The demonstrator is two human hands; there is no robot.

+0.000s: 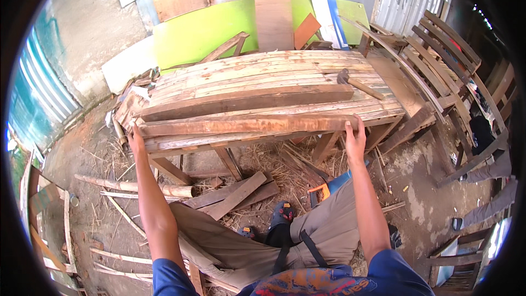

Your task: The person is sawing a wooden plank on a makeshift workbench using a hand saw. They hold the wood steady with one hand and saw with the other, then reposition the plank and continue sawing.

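Observation:
A long reddish-brown wooden beam (246, 125) lies along the near edge of a slatted wooden workbench (235, 74). My left hand (135, 138) grips its left end, with most of the fingers hidden. At the other end, my right hand (355, 140) is closed on the beam, thumb on the near face and fingers round the end. A second, darker beam (249, 101) rests just behind it, roughly parallel. Beyond that beam's right end, a claw hammer (364, 85) with a wooden handle lies on the slats.
Under the bench are loose boards (235, 194) and straw. A bamboo pole (134, 186) lies on the floor at left. An orange-handled saw (320, 191) is by my legs. Slatted wooden furniture (433, 71) crowds the right, where another person's legs (487, 186) show. Green panels (205, 27) lean behind.

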